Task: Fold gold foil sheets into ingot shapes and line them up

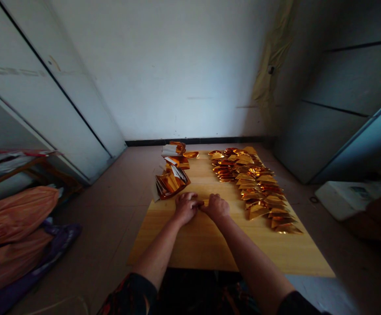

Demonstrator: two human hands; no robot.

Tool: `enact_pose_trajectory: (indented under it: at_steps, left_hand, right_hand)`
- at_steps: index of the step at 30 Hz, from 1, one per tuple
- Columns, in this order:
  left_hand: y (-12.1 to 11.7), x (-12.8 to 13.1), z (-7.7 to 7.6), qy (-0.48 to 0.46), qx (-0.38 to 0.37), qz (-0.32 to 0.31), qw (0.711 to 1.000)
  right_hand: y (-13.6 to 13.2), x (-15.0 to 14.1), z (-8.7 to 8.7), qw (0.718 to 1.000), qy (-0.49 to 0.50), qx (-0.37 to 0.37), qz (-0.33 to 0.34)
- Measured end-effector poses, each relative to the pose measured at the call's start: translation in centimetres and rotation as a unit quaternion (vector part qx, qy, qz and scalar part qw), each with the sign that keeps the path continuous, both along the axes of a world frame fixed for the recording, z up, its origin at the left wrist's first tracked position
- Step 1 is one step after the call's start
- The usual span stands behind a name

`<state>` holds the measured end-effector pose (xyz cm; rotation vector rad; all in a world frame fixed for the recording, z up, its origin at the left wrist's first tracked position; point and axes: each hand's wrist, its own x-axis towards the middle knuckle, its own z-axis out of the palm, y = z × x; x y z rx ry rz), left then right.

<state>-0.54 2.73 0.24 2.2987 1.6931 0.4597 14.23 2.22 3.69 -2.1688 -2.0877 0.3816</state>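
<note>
My left hand (186,207) and my right hand (217,206) meet over the middle of the wooden table. Their fingers are closed on a small piece of gold foil paper (206,203), mostly hidden by the fingers. Just beyond my left hand lies a fanned stack of gold foil sheets (172,181) with pale backs. To the right of my right hand, rows of folded gold foil shapes (259,186) stand close together, overlapping. A single folded gold piece (190,154) rests near the table's far edge.
The wooden table (190,249) stands close to a white wall (177,78). Light cabinets (55,87) rise at the left, and a grey cabinet (341,96) at the right. Orange and purple bags (19,218) lie on the left, a white box (341,199) on the right.
</note>
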Motion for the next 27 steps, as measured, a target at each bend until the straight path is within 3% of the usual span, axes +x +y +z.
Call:
enact_pose_trajectory:
  at_steps: [10, 20, 27]
  left_hand:
    - [0.1, 0.1, 0.1, -0.005, -0.02, 0.002, 1.0]
    - [0.0, 0.0, 0.4, -0.002, -0.025, -0.003, 1.0]
    - [-0.1, 0.0, 0.6, -0.004, -0.027, -0.005, 1.0]
  right_hand:
    - [0.6, 1.4, 0.5, 0.998, 0.027, -0.047, 0.011]
    - [1.3, 3.0, -0.9, 0.996, 0.084, -0.023, 0.011]
    - [1.0, 3.5, -0.2, 0.996, 0.09, -0.025, 0.005]
